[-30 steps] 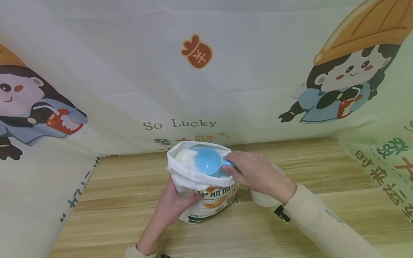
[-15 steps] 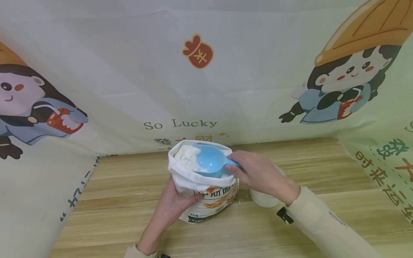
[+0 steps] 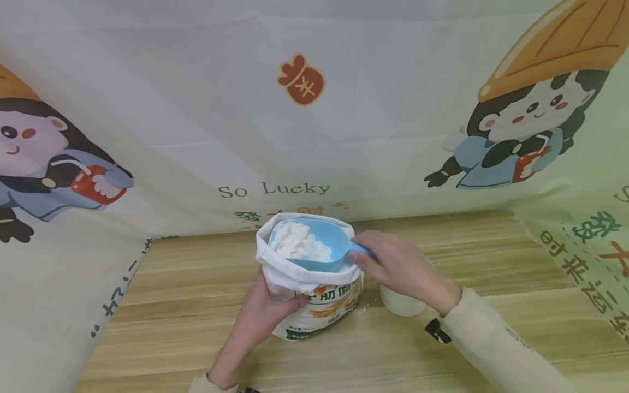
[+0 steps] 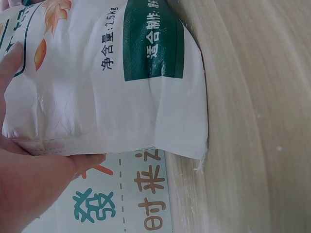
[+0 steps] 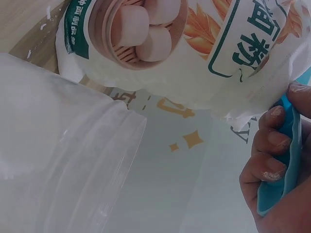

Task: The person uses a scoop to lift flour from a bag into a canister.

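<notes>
between the left and right edges of the surface, the white flour bag stands open, your left hand clamping its fingers on its side. just right of it stands a translucent tub. your right hand has its fingers clamped on the blue scoop in the bag's mouth. loading white powder looks done; lifting clear seems left. backdrop reads "so lucky"; bag, "净含量:2.5kg".

soft, muted light, dimmer wrist views
</notes>
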`<state>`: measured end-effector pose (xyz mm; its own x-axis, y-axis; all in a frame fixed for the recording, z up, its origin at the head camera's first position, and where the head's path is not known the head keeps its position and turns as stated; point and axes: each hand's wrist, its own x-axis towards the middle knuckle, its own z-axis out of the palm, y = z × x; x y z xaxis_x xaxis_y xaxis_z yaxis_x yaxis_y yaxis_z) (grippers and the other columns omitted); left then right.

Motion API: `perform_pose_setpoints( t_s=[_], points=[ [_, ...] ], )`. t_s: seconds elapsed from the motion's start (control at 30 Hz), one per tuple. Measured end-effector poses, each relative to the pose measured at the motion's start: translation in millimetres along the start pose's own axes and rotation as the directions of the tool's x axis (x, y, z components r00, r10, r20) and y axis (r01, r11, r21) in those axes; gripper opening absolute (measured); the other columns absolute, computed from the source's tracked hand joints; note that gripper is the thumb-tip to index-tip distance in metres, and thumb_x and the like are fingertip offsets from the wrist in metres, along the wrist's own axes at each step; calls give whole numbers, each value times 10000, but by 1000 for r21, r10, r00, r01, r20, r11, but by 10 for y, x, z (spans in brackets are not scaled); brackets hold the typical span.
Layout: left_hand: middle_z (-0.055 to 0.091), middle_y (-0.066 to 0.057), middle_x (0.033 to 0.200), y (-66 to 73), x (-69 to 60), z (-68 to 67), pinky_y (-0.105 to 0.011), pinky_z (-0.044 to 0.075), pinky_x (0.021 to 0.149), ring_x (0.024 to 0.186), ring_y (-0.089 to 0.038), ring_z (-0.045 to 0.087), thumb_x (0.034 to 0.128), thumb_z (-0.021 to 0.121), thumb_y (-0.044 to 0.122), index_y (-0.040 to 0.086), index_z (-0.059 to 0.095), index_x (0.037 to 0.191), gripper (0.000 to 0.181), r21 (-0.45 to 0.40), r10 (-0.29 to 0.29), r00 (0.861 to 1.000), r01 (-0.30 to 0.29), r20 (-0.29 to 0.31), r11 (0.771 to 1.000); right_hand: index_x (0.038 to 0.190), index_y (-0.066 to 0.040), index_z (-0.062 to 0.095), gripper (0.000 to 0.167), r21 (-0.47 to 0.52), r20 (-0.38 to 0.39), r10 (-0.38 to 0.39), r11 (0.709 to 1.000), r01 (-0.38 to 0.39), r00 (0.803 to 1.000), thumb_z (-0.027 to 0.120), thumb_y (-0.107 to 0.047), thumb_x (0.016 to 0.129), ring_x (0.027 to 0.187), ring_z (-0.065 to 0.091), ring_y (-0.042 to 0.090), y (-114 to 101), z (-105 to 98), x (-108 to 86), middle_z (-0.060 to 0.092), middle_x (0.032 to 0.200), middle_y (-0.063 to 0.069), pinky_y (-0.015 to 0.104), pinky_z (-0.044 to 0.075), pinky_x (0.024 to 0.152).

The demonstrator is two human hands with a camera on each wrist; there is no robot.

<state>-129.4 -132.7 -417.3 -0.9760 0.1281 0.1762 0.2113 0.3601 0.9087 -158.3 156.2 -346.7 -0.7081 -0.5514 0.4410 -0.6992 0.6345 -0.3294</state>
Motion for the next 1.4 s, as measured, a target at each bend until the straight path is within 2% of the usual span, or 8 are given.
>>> perform_pose_setpoints(
  t_s=[0.13, 0.37, 0.57, 1.03, 1.4],
  points=[
    [553, -66, 1446, 5, 2, 1, -554, 411, 1101, 1307, -294, 529, 742, 934, 142, 179, 372, 1538, 975, -1, 3, 1000, -3, 3, 1000, 1159, -41, 699, 248, -4, -25, -27, 1000, 27, 999, 675, -240, 1014, 988, 717, 244, 9, -1, -13, 744, 1125, 98, 435, 598, 845],
    [546, -51, 1455, 3, 4, 0, -547, 400, 1109, 1315, -282, 521, 742, 931, 124, 187, 376, 1535, 970, -17, 11, 1000, -10, 9, 1000, 1152, -32, 701, 234, 14, -50, -26, 1000, 27, 998, 694, -209, 998, 990, 720, 255, 20, -15, -33, 744, 1127, 110, 442, 603, 825],
    [570, -70, 1429, 5, -5, 1, -554, 413, 1099, 1300, -293, 534, 753, 927, 143, 161, 387, 1527, 944, 0, -11, 1000, 11, 5, 1000, 1155, -37, 701, 225, 33, -70, -32, 999, 34, 997, 692, -194, 995, 978, 723, 243, 13, -58, -48, 745, 1121, 98, 437, 605, 808],
    [610, -89, 1366, 21, -21, 4, -548, 446, 1064, 1253, -309, 565, 746, 924, 117, 131, 419, 1489, 898, 10, -37, 999, 37, -11, 999, 1151, -42, 711, 192, 73, -68, 43, 997, -38, 997, 692, -162, 1002, 951, 718, 223, 31, -209, -102, 748, 1093, 68, 443, 605, 819],
    [634, -91, 1323, 8, -19, -1, -561, 456, 1057, 1239, -313, 580, 757, 921, 148, 107, 438, 1464, 857, 27, -31, 999, 32, -12, 999, 1108, -68, 725, 147, 63, -107, 31, 998, -24, 994, 718, -127, 973, 860, 688, 157, 82, -380, -176, 742, 1025, 13, 408, 595, 752]
  ],
)
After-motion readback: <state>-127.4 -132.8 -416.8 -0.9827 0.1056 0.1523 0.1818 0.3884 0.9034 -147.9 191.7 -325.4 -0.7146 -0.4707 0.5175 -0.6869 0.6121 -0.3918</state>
